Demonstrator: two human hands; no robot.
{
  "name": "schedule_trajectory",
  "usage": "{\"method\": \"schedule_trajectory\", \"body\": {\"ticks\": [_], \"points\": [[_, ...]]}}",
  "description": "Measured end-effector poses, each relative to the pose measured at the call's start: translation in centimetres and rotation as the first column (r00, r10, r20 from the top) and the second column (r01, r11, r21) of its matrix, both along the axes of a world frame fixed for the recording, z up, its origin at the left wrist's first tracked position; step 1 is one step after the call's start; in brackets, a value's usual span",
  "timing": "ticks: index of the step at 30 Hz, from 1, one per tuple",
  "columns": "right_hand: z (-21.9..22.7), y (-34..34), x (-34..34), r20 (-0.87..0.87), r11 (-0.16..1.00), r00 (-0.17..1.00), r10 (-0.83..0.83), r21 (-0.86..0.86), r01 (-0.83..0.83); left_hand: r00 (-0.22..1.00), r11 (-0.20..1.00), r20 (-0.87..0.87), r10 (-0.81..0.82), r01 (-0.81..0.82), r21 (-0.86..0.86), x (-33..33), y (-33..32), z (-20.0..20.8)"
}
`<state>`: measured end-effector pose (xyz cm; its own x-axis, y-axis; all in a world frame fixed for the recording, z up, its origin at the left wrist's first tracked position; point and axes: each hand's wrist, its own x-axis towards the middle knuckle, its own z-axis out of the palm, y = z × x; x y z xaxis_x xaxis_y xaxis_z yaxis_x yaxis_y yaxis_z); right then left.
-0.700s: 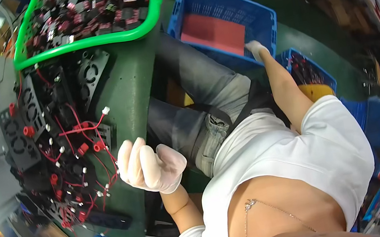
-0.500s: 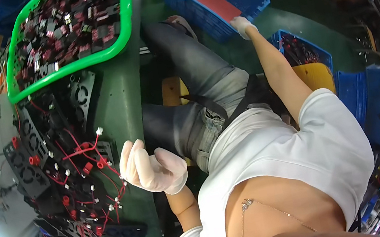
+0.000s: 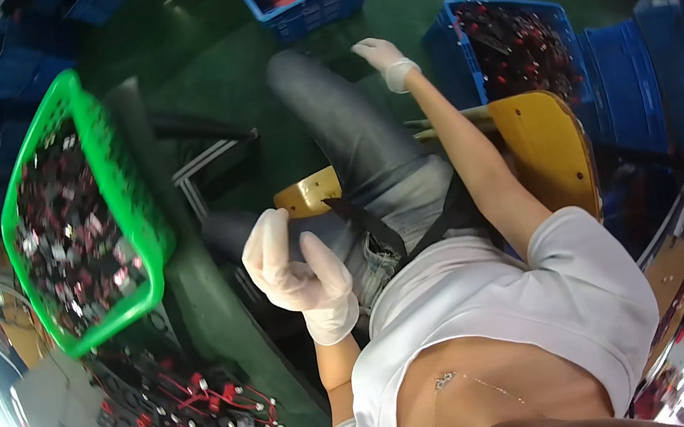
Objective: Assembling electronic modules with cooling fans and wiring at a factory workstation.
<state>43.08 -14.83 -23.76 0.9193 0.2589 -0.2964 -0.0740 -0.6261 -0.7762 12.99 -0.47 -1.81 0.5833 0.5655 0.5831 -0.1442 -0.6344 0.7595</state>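
My left hand, in a white glove, is raised over my lap beside the green-topped table. Its fingers are loosely bent and the thumb stands apart, with nothing visible between them. Reaching forward past my right thigh, my gloved right hand has its fingers stretched out, empty as far as I see. It is nearest to a blue crate with a flat red piece inside, and a gap separates the two. On the table stands a green basket full of small black, pink and silvery parts.
Black fan housings with red wires lie on the table below the basket. To the right, a blue crate of dark and red parts stands near the yellow chair. Stacked blue crates are beyond it.
The view has swung round, shifting the table and basket in the picture. My right hand has come off the rim of the blue crate. My left hand stays raised, its thumb farther from the fingers.
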Motion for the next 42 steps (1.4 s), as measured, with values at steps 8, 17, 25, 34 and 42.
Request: {"method": "schedule_trajectory", "body": {"ticks": [8, 17, 25, 34, 42], "points": [[-0.4, -1.0, 0.1, -0.143, 0.944, 0.981, -0.129, 0.285, 0.166, 0.946, 0.951, -0.172, -0.275, 0.241, -0.195, 9.8, 0.4, -6.6], [-10.3, -4.7, 7.0, -0.305, 0.848, 0.791, -0.53, -0.166, 0.504, 0.86, 0.949, -0.407, -0.309, 0.251, -0.19, 15.4, 3.7, -15.2], [-14.7, -18.9, 8.5, 0.426, 0.049, 0.389, -0.816, -0.62, 0.783, 0.821, 0.942, -0.518, -0.239, 0.067, -0.329, 14.6, 7.5, -19.4], [-13.9, -23.6, 7.8, 0.179, 0.369, 0.772, -0.61, -0.798, 0.476, 0.737, 0.942, -0.609, -0.293, 0.113, -0.317, 17.3, 7.2, -21.4], [-15.6, -25.2, 8.1, 0.228, 0.298, 0.841, -0.491, -0.863, 0.407, 0.726, 0.925, -0.614, -0.31, 0.082, -0.371, 17.5, 7.2, -22.5]]}}
